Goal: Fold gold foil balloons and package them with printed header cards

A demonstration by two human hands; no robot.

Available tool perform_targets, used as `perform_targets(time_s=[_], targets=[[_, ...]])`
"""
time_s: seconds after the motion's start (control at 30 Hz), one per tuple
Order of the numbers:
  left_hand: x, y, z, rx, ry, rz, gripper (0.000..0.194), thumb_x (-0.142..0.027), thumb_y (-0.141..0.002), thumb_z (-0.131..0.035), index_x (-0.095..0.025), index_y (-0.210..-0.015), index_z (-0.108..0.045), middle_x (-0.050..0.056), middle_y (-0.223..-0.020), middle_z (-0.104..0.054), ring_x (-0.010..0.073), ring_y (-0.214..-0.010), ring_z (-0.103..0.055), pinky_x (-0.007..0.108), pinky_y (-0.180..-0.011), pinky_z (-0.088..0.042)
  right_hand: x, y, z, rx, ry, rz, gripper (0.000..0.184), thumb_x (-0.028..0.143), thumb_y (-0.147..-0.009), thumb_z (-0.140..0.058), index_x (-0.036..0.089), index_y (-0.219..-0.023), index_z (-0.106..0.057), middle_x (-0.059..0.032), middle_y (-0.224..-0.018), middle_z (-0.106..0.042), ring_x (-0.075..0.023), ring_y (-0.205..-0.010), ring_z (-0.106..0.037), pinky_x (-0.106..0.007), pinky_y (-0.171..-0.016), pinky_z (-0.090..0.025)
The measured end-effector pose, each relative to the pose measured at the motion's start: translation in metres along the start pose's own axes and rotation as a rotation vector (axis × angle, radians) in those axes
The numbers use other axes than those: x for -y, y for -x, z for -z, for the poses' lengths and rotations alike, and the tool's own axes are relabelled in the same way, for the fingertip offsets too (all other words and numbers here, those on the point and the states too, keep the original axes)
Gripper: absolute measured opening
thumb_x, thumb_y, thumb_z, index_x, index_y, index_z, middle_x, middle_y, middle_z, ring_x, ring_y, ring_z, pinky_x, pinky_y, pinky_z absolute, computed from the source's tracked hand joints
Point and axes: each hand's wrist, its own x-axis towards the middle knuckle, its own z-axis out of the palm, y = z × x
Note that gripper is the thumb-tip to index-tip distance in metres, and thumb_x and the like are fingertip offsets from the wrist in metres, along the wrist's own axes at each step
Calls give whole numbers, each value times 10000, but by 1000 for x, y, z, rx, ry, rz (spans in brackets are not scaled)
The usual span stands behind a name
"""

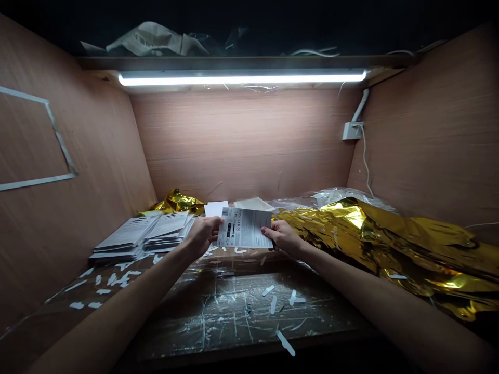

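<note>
A flat printed card [247,228], with small text, symbols and a barcode at its upper left corner, is held up above the table between both hands. My left hand [205,232] pinches its left edge. On the opposite edge, my right hand [286,236] grips it with the thumb lying on the printed face. Two stacks of similar printed cards, a left stack [125,236] and a right stack [167,231], lie beyond my left forearm. Behind the held card a white sheet [216,208] shows in part.
Crumpled gold foil [374,234] covers the right side, and a smaller gold foil piece [177,201] lies at back left. White paper scraps [273,305] are scattered over the film-covered table [218,322]. A lit tube lamp [241,79] hangs overhead; a corded socket box [353,131] is on the back wall.
</note>
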Motion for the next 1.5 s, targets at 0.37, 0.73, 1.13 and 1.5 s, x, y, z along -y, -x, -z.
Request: perform_targets(time_s=[0.37, 0.73, 1.13, 1.5], targets=[[8, 2, 3, 16, -367, -202, 120, -218, -643, -708, -147, -619, -614, -26, -562, -552, 83, -492, -458, 217, -473, -327, 10, 7, 6, 97, -13, 12, 424, 561, -778, -707, 187, -651, -549, 42, -473, -511, -98, -374, -476, -218, -359, -352], [-29, 22, 15, 586, -161, 357, 524, -557, -788, -657, -150, -1092, -785, 199, -1300, -699, 408, -1280, -585, 474, -831, -589, 4, -16, 29, -326, -436, 28, 400, 437, -791, -764, 204, -632, -480, 17, -532, -533, -86, -440, -448, -217, -386, -340], [-17, -107, -59, 7, -971, -18, 214, -309, -814, -752, -102, -867, -753, 98, -844, -747, 176, -726, -674, 250, -626, -507, -8, -32, 52, -811, -292, -72, 261, 333, -916, -568, 200, -692, -583, -34, -552, -647, -155, -465, -569, -255, -435, -445], [1, -194, -77, -272, -1088, 228, 343, -332, -971, -670, -137, -1250, -629, 112, -1216, -657, 232, -1024, -676, 420, -857, -598, 0, -30, 48, -731, -50, -79, 306, 358, -958, -531, 162, -762, -660, -77, -699, -744, -166, -532, -660, -229, -477, -459]])
